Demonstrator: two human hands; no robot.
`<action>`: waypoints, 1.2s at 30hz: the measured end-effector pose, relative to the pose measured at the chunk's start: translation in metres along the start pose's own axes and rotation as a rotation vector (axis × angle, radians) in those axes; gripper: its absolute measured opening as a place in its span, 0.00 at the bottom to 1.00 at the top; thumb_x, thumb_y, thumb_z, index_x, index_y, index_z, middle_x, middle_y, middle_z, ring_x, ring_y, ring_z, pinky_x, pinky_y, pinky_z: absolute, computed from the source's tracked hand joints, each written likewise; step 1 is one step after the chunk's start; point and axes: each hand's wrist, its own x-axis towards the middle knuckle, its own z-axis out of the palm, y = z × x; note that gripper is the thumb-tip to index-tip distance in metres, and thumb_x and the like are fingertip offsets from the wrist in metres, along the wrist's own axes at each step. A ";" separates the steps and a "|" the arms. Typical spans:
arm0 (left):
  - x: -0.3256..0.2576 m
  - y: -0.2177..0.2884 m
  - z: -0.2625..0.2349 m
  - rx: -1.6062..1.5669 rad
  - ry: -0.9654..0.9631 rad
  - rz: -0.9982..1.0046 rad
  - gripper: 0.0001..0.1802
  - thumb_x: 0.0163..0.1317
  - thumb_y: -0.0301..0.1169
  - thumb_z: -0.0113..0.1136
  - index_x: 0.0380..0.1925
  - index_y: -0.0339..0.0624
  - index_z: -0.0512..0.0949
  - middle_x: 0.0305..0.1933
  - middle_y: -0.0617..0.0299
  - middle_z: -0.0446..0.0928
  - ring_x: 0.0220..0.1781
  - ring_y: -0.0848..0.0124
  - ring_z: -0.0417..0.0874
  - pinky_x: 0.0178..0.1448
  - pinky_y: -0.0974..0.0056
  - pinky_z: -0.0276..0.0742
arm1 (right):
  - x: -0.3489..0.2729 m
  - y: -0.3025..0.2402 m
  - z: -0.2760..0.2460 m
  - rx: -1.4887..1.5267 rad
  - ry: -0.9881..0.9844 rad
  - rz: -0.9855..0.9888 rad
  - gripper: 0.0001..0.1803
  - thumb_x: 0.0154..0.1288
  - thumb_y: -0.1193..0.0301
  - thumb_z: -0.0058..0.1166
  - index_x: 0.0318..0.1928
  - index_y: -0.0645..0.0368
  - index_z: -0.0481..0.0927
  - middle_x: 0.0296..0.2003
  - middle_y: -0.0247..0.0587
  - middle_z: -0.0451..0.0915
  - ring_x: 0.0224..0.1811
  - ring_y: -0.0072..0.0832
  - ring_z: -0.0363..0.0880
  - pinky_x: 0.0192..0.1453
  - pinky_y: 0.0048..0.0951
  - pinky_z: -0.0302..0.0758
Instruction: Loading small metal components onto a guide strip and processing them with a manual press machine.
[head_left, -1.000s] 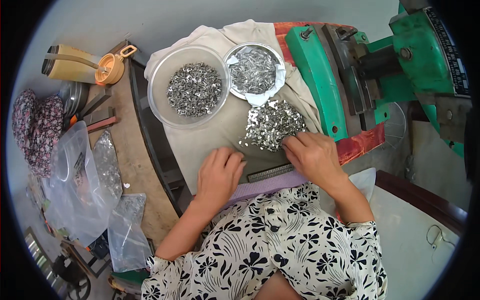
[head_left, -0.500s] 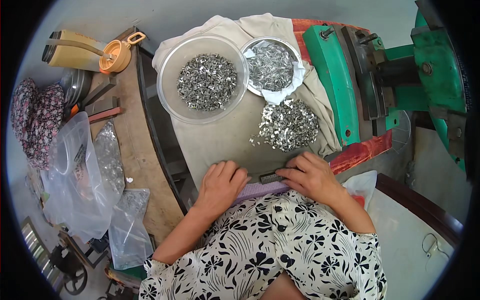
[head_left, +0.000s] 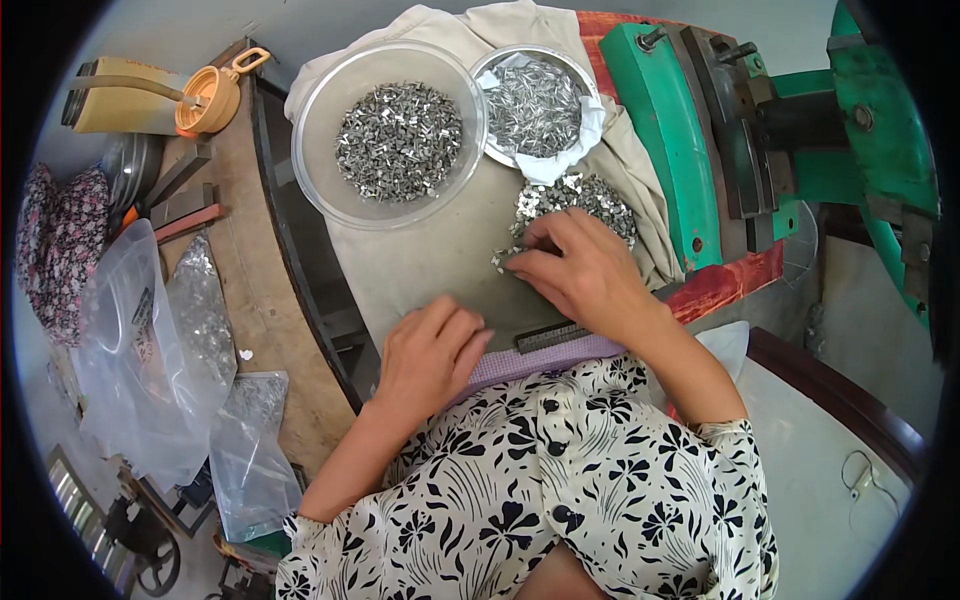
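Right hand [head_left: 585, 270]: Whereas half a second ago it was at the narrow, dark, finely marked metal bar [head_left: 545, 338], it now reaches into the heap of small, flat, silvery-grey metal pieces [head_left: 570, 190], thumb and forefinger narrow; whether they grip a piece I cannot tell.
Work in hand: it has shifted from the bar to the heap, judging by that reach.
Left hand [head_left: 430, 355]: near side, left of the bar and apart from it, fingers loosely curled as before; I cannot tell if it holds anything.
Metal heap: on the beige cloth [head_left: 400, 260], right of centre, nearer than the round, white-lined metal bowl [head_left: 501, 158].
Bar: along the purple woven strip [head_left: 520, 368] at the near edge.
Hidden: the heap's near part, behind the right hand.
Cut off: the green-painted metal machine [head_left: 670, 150], far right, by the dark rim.
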 end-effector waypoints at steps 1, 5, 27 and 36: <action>0.003 0.001 0.001 -0.047 0.056 -0.060 0.08 0.57 0.28 0.67 0.33 0.42 0.77 0.33 0.58 0.71 0.32 0.57 0.79 0.36 0.56 0.74 | 0.002 0.002 0.002 -0.019 -0.028 -0.021 0.10 0.51 0.74 0.68 0.36 0.55 0.85 0.40 0.36 0.76 0.40 0.35 0.76 0.41 0.35 0.75; 0.018 0.003 0.007 -0.070 0.171 -0.094 0.07 0.58 0.24 0.64 0.36 0.41 0.77 0.37 0.57 0.74 0.35 0.54 0.81 0.37 0.54 0.77 | 0.006 0.000 0.006 0.007 0.005 0.025 0.10 0.50 0.73 0.69 0.35 0.54 0.84 0.41 0.36 0.76 0.43 0.37 0.75 0.44 0.36 0.74; 0.045 0.008 0.020 0.105 0.158 -0.155 0.08 0.56 0.28 0.68 0.33 0.43 0.78 0.34 0.60 0.73 0.29 0.58 0.81 0.31 0.55 0.77 | -0.039 -0.004 -0.024 -0.071 0.184 0.200 0.12 0.46 0.74 0.71 0.35 0.52 0.86 0.48 0.35 0.80 0.54 0.41 0.70 0.59 0.40 0.65; 0.022 0.012 0.007 -0.039 0.142 -0.170 0.09 0.56 0.21 0.66 0.37 0.40 0.80 0.38 0.59 0.77 0.32 0.61 0.82 0.36 0.59 0.78 | -0.038 -0.008 -0.009 -0.060 0.156 0.120 0.10 0.49 0.71 0.70 0.35 0.52 0.85 0.49 0.34 0.79 0.54 0.43 0.70 0.58 0.41 0.66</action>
